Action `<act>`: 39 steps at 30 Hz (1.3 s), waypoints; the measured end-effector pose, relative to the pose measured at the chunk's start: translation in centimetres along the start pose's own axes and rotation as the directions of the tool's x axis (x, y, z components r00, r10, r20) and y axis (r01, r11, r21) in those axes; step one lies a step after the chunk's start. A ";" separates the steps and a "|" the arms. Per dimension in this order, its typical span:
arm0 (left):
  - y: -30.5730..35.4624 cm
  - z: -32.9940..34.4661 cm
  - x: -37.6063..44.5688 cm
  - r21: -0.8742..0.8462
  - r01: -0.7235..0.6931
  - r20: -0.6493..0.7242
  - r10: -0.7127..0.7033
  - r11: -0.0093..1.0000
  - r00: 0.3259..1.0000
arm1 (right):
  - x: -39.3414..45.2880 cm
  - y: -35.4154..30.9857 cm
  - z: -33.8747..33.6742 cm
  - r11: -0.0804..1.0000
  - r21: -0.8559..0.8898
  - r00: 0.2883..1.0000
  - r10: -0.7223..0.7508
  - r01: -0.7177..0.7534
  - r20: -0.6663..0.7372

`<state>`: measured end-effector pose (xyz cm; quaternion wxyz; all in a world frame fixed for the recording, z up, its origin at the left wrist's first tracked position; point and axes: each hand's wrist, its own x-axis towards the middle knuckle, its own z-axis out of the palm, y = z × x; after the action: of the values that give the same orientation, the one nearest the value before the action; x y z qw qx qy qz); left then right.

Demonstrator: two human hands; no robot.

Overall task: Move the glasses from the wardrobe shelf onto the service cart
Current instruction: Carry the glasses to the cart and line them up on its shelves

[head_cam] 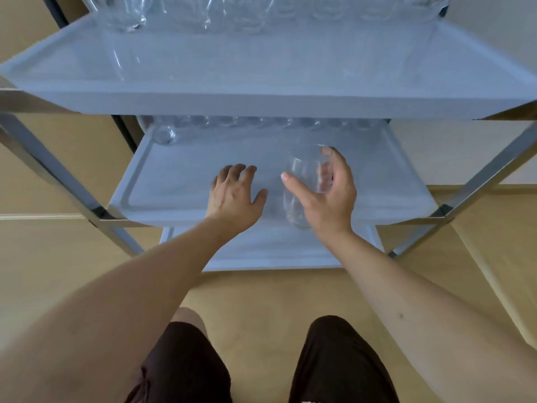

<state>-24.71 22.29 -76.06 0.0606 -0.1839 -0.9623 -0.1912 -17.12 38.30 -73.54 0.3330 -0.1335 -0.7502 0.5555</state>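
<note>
Tan flooring runs beneath a metal-framed service cart (491, 167) with 3 pale, white-lined tiers, seen from above by a person standing just in front of it. The top tier (261, 71) carries a blurred row of glasses (203, 13) along its far edge; the middle tier (180, 181) holds another row of glasses (261, 123) at its back, partly hidden under the top tier. The wardrobe shelf is not in view.

The right hand (325, 193) holds a clear stemless glass (302, 184) over the front of the middle tier, thumb on the near side of the bowl and fingers curled round the far side. Whether the base already touches the liner cannot be told. The left hand (235, 193) is empty, fingers spread and lightly bent, hovering or resting over the liner just beside the glass.

The glass looks thin-walled and light, but rigid, smooth and breakable: likely to slip under a loose grip and to chip if knocked against its neighbours or the steel frame. The wrap round the widest part of the bowl seems the safest hold, as the rim is probably the weakest part. Setting it down calls for a slow, upright descent, with a gap kept from the back row, and for opening the fingers only once the base sits flat on the liner.
</note>
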 end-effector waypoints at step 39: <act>-14.8 -2.2 2.1 0.097 0.413 -0.075 -0.407 0.906 0.910 | 1.1 4.0 14.3 1.000 -0.011 0.942 -0.003 0.008 0.335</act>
<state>-32.15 9.46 -78.78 0.0547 0.0311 -0.9865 -0.1511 -27.88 29.69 -79.12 0.2013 -0.0371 -0.7997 0.5644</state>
